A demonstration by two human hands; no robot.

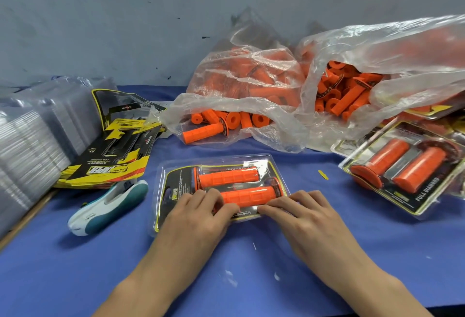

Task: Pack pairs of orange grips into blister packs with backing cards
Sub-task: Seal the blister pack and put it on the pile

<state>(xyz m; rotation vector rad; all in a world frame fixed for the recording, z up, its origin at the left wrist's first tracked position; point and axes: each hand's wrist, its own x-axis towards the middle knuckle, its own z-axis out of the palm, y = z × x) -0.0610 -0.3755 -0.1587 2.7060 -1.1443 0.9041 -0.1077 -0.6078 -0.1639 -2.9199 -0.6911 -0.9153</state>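
Observation:
A clear blister pack (264,163) lies flat on the blue table in front of me, with a black-and-yellow backing card inside. Two orange grips lie side by side in it: the far grip (229,177) and the near grip (249,195). My left hand (198,212) rests palm down on the pack's near left part, fingers fairly straight, tips against the near grip. My right hand (302,209) presses the pack's near edge at the right with straight fingers.
Two clear plastic bags of loose orange grips (241,85) (352,90) stand at the back. Finished packs (407,165) pile up at right. A stack of backing cards (113,155) and stacked empty blisters (32,140) are at left. A white-and-teal stapler (110,206) lies near them.

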